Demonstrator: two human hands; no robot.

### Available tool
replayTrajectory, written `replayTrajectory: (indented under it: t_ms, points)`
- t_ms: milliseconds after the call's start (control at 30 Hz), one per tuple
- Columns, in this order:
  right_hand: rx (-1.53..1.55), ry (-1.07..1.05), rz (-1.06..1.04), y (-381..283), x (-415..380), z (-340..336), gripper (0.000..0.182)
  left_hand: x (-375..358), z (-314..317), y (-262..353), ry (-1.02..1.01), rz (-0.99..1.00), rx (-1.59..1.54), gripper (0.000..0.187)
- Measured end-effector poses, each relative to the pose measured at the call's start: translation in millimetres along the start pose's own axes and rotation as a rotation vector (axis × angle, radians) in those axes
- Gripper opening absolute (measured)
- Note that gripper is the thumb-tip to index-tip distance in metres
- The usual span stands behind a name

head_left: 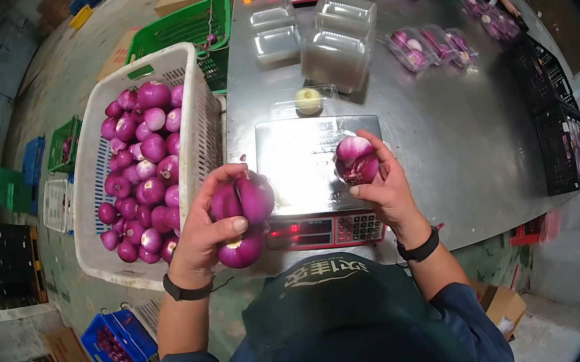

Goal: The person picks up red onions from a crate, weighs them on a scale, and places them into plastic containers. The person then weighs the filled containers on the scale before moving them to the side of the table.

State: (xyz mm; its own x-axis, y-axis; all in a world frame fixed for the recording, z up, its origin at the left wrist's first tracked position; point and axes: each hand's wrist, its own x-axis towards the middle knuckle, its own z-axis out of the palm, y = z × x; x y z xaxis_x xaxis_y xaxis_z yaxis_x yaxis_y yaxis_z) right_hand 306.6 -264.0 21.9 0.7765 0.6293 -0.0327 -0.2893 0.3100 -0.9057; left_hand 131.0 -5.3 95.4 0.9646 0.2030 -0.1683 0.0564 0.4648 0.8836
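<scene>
My left hand (201, 226) is closed around a bunch of peeled red onions (254, 199), one of them hanging low by the thumb. Between the thumb and fingers of my right hand (392, 186) is a smaller red onion (357, 160) with some loose dark skin. Both hands are above a digital scale (292, 144) with a shiny steel plate; its red display shows lit digits. Just beyond the plate, a pale round onion (308, 101) sits at a clear plastic tray. The undersides of the held onions are hidden.
At left stands a white crate (82, 201) full of red onions. Stacks of clear plastic boxes (337, 50) stand on the steel table (445, 138). Packed onion boxes (439, 44) lie farther right, near black crates (561, 138). Another person's arm (505, 0) shows at far right.
</scene>
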Motion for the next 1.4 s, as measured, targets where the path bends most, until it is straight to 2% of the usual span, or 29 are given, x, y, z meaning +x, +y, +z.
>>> replayTrajectory:
  t_ms: [133, 267, 367, 567, 1100, 1267, 1333, 1400]
  points:
    - [0.086, -0.053, 0.078, -9.4, -4.8, -6.9, 0.094, 7.6, 7.8, -31.2, -0.025, -0.003, -0.249, 0.081]
    - [0.148, -0.075, 0.103, -16.2, -7.0, -10.2, 0.094, 17.9, 11.4, -55.9, -0.033, -0.039, -0.373, 0.076]
    - [0.3, -0.146, 0.112, -19.3, -7.4, -14.2, 0.087, 23.6, 18.4, -61.0, -0.015, -0.053, -0.394, 0.076]
    - [0.397, -0.168, 0.138, -21.2, -7.9, -20.5, 0.089, 45.7, 27.7, -66.8, 0.068, -0.008, -0.244, 0.074]
    - [0.309, -0.064, 0.045, -14.2, -17.6, -24.7, 0.093, 64.0, 24.2, -72.3, -0.082, -0.053, -0.186, 0.086]
    - [0.254, -0.023, -0.013, -13.8, -36.0, -26.3, 0.094, 55.4, 30.1, -70.7, -0.084, -0.006, -0.014, 0.087]
    - [0.262, 0.019, -0.083, 6.2, -48.7, -34.1, 0.092, 50.2, 41.2, -66.6, -0.118, 0.03, 0.047, 0.086]
    - [0.293, -0.004, -0.108, 23.5, -57.4, -50.4, 0.081, 48.1, 53.3, -66.7, -0.125, 0.055, 0.112, 0.087]
